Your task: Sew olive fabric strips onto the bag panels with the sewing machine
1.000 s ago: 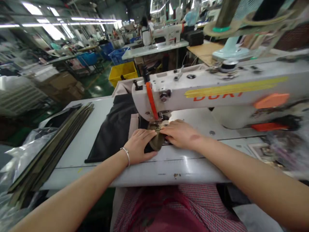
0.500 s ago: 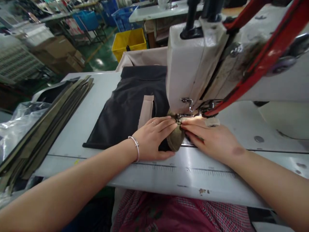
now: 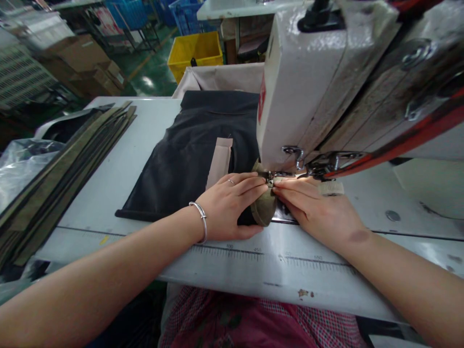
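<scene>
Palm down, the left hand [image 3: 234, 205] lies on the black cloth [image 3: 163, 164] and olive piece [image 3: 266, 208], its grip apart, thumb spread from fingers, hiding part of both. The olive piece sits beneath the machine [image 3: 308, 96], its far end hard to make out among fingertips and metal. The right hand [image 3: 322, 208] hides its own underside, so its grip cannot be told. The machine blocks the cloth's right edge; the frame cuts off the machine's top and the strips [image 3: 72, 174] on the surface [image 3: 97, 193].
</scene>
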`<state>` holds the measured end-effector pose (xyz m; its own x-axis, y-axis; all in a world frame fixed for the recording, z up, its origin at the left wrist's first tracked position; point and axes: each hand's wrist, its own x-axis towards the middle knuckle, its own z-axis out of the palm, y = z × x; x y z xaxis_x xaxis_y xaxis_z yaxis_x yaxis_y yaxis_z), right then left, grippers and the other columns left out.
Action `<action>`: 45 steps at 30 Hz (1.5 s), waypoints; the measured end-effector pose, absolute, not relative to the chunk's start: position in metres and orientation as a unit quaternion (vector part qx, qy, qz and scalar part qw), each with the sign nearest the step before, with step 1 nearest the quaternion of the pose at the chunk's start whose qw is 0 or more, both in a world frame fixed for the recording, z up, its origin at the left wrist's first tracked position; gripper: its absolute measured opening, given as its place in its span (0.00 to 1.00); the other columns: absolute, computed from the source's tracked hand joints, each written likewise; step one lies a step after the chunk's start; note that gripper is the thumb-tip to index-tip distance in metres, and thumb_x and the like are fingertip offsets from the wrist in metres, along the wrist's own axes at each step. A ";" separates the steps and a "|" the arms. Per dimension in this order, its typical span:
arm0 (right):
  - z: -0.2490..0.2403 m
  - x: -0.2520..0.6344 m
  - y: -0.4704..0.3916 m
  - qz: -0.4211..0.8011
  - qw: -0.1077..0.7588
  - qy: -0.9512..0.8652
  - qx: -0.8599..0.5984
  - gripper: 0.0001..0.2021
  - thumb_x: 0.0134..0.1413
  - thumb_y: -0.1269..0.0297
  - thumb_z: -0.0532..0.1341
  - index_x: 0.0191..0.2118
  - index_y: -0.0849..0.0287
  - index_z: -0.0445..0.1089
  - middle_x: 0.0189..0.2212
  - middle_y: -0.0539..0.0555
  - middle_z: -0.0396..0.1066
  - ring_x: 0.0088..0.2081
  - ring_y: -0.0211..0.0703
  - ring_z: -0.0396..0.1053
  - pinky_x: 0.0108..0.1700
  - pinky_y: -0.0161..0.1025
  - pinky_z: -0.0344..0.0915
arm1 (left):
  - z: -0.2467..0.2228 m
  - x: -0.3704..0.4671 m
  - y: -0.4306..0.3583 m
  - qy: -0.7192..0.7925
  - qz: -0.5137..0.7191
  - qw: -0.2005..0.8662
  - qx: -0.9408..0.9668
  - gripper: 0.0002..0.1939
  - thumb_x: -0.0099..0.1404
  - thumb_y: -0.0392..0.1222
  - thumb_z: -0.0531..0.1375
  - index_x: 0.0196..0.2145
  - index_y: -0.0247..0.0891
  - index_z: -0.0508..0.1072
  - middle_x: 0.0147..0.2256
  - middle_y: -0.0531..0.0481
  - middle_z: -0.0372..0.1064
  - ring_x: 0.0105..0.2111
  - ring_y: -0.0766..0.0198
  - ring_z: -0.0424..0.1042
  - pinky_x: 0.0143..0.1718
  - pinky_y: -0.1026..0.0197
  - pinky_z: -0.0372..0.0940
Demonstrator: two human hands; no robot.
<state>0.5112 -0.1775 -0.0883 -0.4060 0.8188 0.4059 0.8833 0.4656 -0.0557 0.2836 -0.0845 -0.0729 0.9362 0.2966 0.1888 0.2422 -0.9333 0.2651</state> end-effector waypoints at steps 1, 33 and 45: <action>-0.088 0.511 -0.177 -0.081 0.193 -0.835 -0.508 0.13 0.61 0.74 0.56 0.49 0.63 0.71 0.51 0.55 0.72 0.50 0.48 0.70 0.50 0.46 0.68 | -0.073 0.284 -0.084 0.139 0.114 0.119 0.976 0.36 0.61 0.56 0.59 0.61 0.33 0.59 0.60 0.39 0.60 0.63 0.49 0.55 0.63 0.45 0.53; -0.090 0.515 -0.166 -0.073 0.204 -0.835 -0.506 0.13 0.60 0.75 0.55 0.48 0.63 0.72 0.49 0.58 0.74 0.50 0.50 0.71 0.55 0.47 0.66 | -0.074 0.288 -0.077 0.139 0.127 0.113 0.976 0.34 0.60 0.56 0.59 0.58 0.34 0.63 0.59 0.39 0.61 0.62 0.48 0.57 0.62 0.44 0.54; -0.091 0.515 -0.166 -0.055 0.211 -0.820 -0.528 0.12 0.61 0.72 0.55 0.46 0.59 0.73 0.47 0.57 0.75 0.48 0.50 0.72 0.52 0.47 0.67 | -0.075 0.289 -0.076 0.143 0.127 0.114 0.975 0.33 0.60 0.57 0.59 0.57 0.35 0.64 0.60 0.39 0.61 0.62 0.49 0.57 0.62 0.45 0.54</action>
<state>0.5146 -0.1662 -0.0909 -0.3522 0.8440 0.4044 0.8903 0.4354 -0.1334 0.2888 -0.0755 -0.0749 0.9270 0.3075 0.2149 0.2495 -0.9331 0.2590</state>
